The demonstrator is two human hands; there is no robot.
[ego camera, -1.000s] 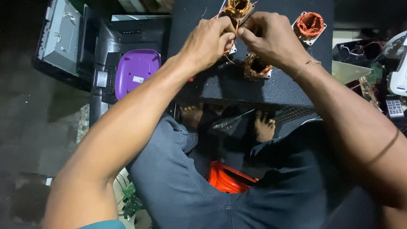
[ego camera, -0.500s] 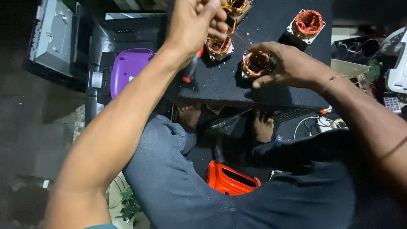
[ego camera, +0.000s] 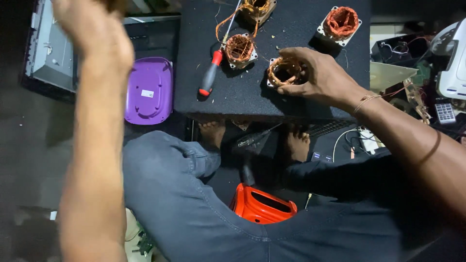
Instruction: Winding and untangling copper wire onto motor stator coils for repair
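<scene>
My right hand is closed around a small motor coil of copper wire in a pale square frame, pressing it onto the black carpeted box top. My left hand is lifted high at the upper left, blurred, with its fingers cut off by the frame edge, so what it holds is hidden. A second coil lies left of the held one, and a loose copper strand runs up from it. A screwdriver with a red and black handle lies beside that coil.
Two more coils sit at the back of the box. A purple lid and a grey metal case lie to the left. An orange-red housing sits between my legs. A remote, cables and a white device are at the right.
My left hand has risen up and to the left, away from the coils, uncovering the screwdriver. My right hand stays on the same coil.
</scene>
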